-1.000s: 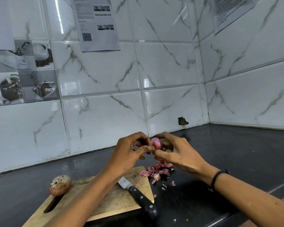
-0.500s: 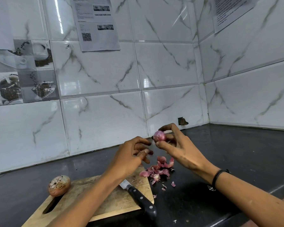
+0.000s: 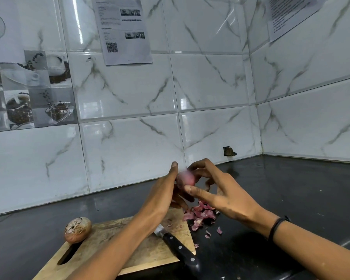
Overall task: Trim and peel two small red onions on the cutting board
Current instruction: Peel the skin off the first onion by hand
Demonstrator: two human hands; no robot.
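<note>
**One onion nearly bare in the hands, one waiting on the board**

On the left, at the far left corner of the pale wooden cutting board [image 3: 109, 249], lies a small onion in dry brown papery skin [image 3: 77, 229], unpeeled as far as I can see. Further right, a knife with a black riveted handle [image 3: 180, 249] lies slantwise on the board's right end, its handle reaching over the near edge. Nobody is holding it.

Above the board's far right corner the left hand [image 3: 166, 190] is up against a small smooth pink-red onion [image 3: 185, 177], with one finger raised alongside it. The onion is blurred, and I can't tell whether this hand grips it or only steadies it. The right hand [image 3: 220, 193] plainly has it, with a finger curled over the top and another pressing from below. Beneath, on the black countertop [image 3: 291, 188] just off the board, is a heap of pink onion peelings [image 3: 200, 214], with a few flakes scattered nearer.

I'd say the work is the last of the peeling on the first onion, about halfway through the job. Next, that onion needs setting down. The brown one then wants trimming with the knife and stripping.

I count two onions, one knife, one board, one heap of peel and two hands. There is one black wristband [image 3: 276, 227], on the right wrist.
</note>
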